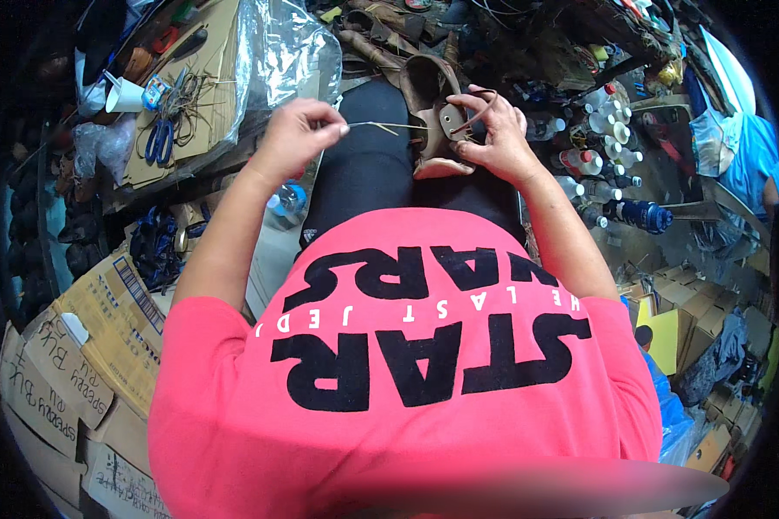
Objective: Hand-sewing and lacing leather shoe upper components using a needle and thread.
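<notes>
A brown leather shoe (426, 86) rests over my dark-trousered lap, its opening facing up. A flap with metal eyelets and a thin brown lace (485, 105) show on its right side. My right hand (500, 143) grips that side, fingers curled round the flap and lace. Off to the left, my left hand (305, 134) is closed in a pinch on a thin tan cord (394, 127). The cord stretches nearly level from my fingertips to the shoe. A short loose end forks off near its middle. Whether a needle is at my fingertips is too small to tell.
Scissors with blue handles (159, 141) and a bundle of brown laces (184, 97) lie on cardboard at the left, near a white cup (125, 94). Clear plastic sheeting (290, 52) covers the cardboard's right side. Several bottles (610, 130) stand at the right. Leather scraps (376, 35) lie ahead.
</notes>
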Available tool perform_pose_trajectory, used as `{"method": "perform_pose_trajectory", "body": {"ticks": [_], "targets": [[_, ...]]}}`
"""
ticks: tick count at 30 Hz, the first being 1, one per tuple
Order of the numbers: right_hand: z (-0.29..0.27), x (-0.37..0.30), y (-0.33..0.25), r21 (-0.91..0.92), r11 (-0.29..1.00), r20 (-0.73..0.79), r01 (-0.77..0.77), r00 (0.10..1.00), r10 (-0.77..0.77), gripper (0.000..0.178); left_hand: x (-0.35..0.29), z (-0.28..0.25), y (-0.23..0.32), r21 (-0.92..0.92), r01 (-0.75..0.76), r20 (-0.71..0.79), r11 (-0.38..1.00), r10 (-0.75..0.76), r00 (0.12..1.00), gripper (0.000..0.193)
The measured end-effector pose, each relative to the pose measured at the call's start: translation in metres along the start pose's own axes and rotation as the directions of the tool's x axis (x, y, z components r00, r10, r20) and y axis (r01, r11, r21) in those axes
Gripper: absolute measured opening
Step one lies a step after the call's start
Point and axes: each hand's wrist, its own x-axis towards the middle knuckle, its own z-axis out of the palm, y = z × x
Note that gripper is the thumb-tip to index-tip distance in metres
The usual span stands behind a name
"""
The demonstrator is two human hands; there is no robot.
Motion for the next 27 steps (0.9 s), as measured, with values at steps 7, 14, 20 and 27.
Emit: {"method": "perform_pose_trajectory", "body": {"ticks": [7,14,20,27], "targets": [[0.006,0.004,-0.003,0.088,0.995,0.030,-0.043,0.999,0.041,0.065,0.031,0.050,0.051,-0.945,-0.069,-0.017,0.320,0.164,0.986,0.012],[0.008,0.001,0.002,0.070,0.996,0.024,-0.055,0.998,0.053,0.064,0.016,-0.056,0.014,-0.851,-0.398,-0.379,0.342,0.125,0.917,0.022],[0.003,0.006,-0.005,0.091,0.996,0.053,-0.025,0.998,0.020,0.065,-0.073,-0.231,-0.014,-0.414,-0.668,-0.832,0.618,0.042,0.554,0.024],[-0.006,-0.003,-0.034,-0.234,0.971,-0.104,-0.051,0.994,0.028,0.060,0.009,-0.013,0.028,-0.413,-0.112,-0.313,0.904,-0.025,0.949,0.021]]}}
